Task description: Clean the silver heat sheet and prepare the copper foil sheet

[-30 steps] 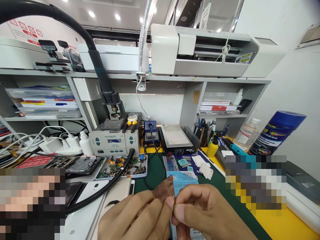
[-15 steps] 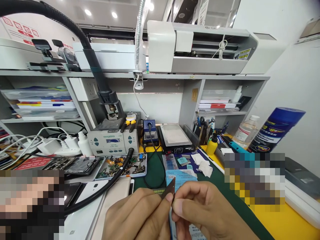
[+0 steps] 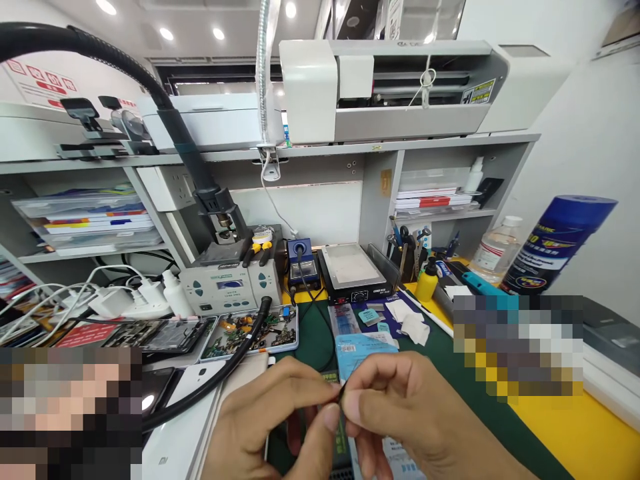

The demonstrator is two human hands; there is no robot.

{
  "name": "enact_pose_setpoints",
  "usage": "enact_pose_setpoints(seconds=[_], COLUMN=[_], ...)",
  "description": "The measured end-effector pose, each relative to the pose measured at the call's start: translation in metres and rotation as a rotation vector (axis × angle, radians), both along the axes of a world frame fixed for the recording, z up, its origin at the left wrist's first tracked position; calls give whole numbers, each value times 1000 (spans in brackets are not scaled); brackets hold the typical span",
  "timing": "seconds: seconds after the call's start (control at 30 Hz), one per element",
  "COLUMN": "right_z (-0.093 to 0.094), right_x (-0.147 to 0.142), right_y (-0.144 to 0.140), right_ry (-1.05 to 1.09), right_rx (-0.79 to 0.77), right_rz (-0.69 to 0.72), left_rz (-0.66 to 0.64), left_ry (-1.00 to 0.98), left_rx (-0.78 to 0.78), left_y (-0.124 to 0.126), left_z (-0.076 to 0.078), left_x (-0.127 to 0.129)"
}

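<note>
White cutting machine (image 3: 395, 87) on the top shelf (image 3: 450, 141), its yellow label too small to read. Below it, grey rework station (image 3: 227, 285) and black hot plate (image 3: 353, 273) at the back of the green mat (image 3: 310, 337). Blue spray can (image 3: 555, 243), yellow lettering illegible, tilts at the right over the yellow bench edge (image 3: 575, 433). White phone (image 3: 173, 440), "mi" logo, lies at lower left. My left hand (image 3: 273, 433) and right hand (image 3: 410, 417) meet low over the mat's near edge, fingertips pinched narrowly on a thin dark strip (image 3: 341, 395) seen edge-on, above the light-blue packet (image 3: 363, 347).
</note>
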State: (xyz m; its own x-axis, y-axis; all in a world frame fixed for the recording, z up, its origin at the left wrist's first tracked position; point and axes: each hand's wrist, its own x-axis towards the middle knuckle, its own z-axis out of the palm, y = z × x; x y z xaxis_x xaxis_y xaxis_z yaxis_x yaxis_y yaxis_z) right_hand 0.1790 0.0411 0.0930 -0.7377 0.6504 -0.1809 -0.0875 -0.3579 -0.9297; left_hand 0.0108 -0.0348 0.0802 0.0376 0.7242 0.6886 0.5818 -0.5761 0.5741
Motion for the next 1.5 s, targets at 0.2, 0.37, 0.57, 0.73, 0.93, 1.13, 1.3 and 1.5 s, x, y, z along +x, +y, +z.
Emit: enact_pose_setpoints(seconds=[0.2,0.37,0.57,0.73,0.93,1.13,1.3,1.5], right_z=[8,9,8,9,12,11,9,9], right_x=[-1,-4,-6,-8,-9,-8,-8,-7], right_y=[-5,-10,-18,-22,-24,-24,-22,-21], right_ry=[-55,-67,-79,-91,-68,-49,-32,-32], right_rx=[52,58,90,129,116,91,107,115], right_rz=[-4,-15,-31,-52,-53,-37,-27,-12], left_rz=[-18,-10,86,187,125,127,105,35], left_ry=[13,88,109,89,-11,-91,-160,-239], left_rx=[-142,-278,-550,-684,-672,-880,-909,-902], left_y=[-1,-5,-11,-15,-17,-17,-14,-11], left_z=[20,38,56,70,62,71,70,63], left_x=[-1,-3,4,13,9,8,7,3])
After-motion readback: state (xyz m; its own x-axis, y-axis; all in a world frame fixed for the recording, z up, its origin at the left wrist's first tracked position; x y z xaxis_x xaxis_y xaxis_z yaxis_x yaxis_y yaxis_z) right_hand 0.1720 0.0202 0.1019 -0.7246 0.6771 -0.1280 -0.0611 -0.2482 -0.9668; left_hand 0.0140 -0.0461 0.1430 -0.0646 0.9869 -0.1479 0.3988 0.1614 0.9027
